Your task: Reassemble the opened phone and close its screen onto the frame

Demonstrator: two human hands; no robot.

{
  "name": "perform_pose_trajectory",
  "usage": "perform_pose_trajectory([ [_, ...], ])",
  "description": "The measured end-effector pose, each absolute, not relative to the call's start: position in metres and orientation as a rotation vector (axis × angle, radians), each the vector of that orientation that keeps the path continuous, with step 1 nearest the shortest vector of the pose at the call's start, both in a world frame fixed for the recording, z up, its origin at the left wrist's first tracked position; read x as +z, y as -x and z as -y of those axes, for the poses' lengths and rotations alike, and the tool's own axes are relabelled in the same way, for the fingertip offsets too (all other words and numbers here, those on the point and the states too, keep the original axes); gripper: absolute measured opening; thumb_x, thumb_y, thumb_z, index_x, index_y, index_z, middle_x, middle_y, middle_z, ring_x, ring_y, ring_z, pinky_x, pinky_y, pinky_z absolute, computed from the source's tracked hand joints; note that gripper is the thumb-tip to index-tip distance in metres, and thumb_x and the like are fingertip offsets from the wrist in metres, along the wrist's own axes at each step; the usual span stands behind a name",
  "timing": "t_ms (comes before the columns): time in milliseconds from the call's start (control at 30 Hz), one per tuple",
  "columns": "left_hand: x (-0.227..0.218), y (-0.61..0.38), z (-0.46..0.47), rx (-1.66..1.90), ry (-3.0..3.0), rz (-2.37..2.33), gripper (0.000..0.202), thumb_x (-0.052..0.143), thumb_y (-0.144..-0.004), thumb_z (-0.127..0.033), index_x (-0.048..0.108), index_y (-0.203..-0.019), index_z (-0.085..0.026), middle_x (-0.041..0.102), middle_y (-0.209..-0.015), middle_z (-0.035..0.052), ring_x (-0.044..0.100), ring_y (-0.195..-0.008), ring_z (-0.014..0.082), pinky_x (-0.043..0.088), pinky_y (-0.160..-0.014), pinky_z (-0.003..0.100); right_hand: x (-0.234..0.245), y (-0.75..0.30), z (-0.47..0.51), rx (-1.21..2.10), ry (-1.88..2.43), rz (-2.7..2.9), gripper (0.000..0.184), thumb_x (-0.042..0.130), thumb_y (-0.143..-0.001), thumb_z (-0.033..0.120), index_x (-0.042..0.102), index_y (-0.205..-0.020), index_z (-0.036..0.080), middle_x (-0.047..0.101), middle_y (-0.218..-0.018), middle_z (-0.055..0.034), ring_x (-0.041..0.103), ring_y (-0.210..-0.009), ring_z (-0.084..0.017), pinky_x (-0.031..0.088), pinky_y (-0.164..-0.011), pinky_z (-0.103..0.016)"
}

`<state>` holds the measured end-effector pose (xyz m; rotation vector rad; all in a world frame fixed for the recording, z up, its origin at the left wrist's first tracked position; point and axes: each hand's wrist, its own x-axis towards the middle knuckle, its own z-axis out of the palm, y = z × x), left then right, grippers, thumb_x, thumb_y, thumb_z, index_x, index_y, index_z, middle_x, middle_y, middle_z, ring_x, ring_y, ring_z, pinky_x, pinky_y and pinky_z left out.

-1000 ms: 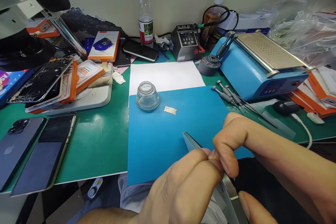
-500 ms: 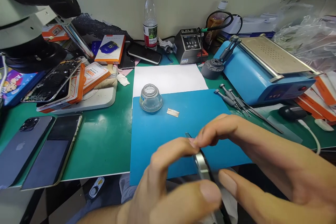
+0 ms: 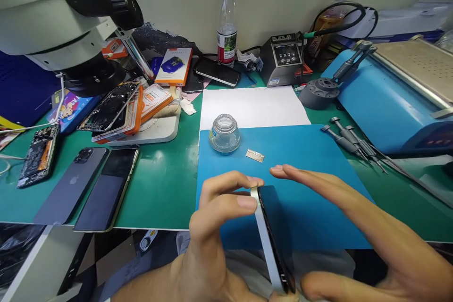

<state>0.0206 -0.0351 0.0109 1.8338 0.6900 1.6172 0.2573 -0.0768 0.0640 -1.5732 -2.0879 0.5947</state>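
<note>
My left hand point(image 3: 215, 231) grips a smartphone point(image 3: 268, 245) by its pale metal frame, holding it edge-on above the front of the blue mat point(image 3: 219, 188). Along the phone's side a dark, uneven seam shows between frame and screen. To the right of the phone my right hand point(image 3: 382, 231) is spread, its fingers and thumb apart with nothing between them. The thumb is close to the phone's lower end; whether it touches I cannot tell. Beyond the hands, a thin metal blade point(image 3: 255, 155) and a clear glass jar point(image 3: 225, 136) are on the mat.
Two phones point(image 3: 106, 188) lie at left, near an opened phone point(image 3: 39, 155). A microscope point(image 3: 85, 37) overhangs stacked boxes and phone parts. Behind stand a bottle point(image 3: 227, 28) and a soldering station point(image 3: 283, 59). Screwdrivers point(image 3: 348, 139) and a blue heating plate machine point(image 3: 382, 108) are at right.
My right hand has come away from the phone's top, its fingers opening to the right. The left hand has the phone turned, showing more of its side. The view has swung left.
</note>
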Motion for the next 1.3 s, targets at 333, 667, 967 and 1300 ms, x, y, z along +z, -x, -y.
perform_pose_trajectory([
  [333, 0.001, -0.012, 0.042, 1.625, -1.779, -0.737, 0.109, 0.099, -0.067, -0.071, 0.047, -0.152, -0.027, 0.054, -0.135, 0.0152, 0.069, -0.120, 0.0362, 0.069, -0.090, 0.052, 0.034, -0.248, 0.062, 0.680, 1.311, 2.193, 0.083, 0.079, -0.098, 0.054, 0.040, -0.169, 0.042, 0.057, -0.166, -0.0039, 0.064, -0.145, -0.027, 0.062, -0.112, -0.032],
  [667, 0.000, -0.003, 0.039, 1.566, -1.863, -0.684, 0.104, 0.098, -0.076, -0.057, 0.042, -0.157, -0.027, 0.053, -0.136, 0.0150, 0.063, -0.124, 0.0355, 0.065, -0.099, 0.056, 0.032, -0.243, 0.055, 0.494, 1.236, 2.266, 0.072, 0.072, -0.101, 0.060, 0.047, -0.164, 0.034, 0.062, -0.158, -0.0052, 0.067, -0.141, -0.023, 0.061, -0.113, -0.028],
  [967, 0.021, -0.017, 0.035, 1.692, -1.873, -0.667, 0.062, 0.075, -0.099, -0.037, 0.047, -0.150, -0.015, 0.057, -0.125, 0.0108, 0.060, -0.125, 0.0278, 0.064, -0.101, 0.045, 0.036, -0.239, 0.058, 0.102, 1.004, 2.348, 0.072, 0.065, -0.106, 0.032, 0.040, -0.171, 0.015, 0.054, -0.167, -0.0061, 0.056, -0.152, -0.021, 0.040, -0.134, -0.029],
  [1300, 0.032, -0.031, 0.032, 1.712, -1.902, -0.623, 0.078, 0.076, -0.079, -0.022, 0.045, -0.150, -0.013, 0.067, -0.125, 0.0115, 0.060, -0.122, 0.0299, 0.062, -0.105, 0.047, 0.041, -0.238, 0.073, -0.026, 1.172, 2.322, 0.065, 0.050, -0.112, 0.046, 0.050, -0.163, 0.006, 0.063, -0.157, -0.0174, 0.066, -0.140, -0.029, 0.054, -0.122, -0.037],
])
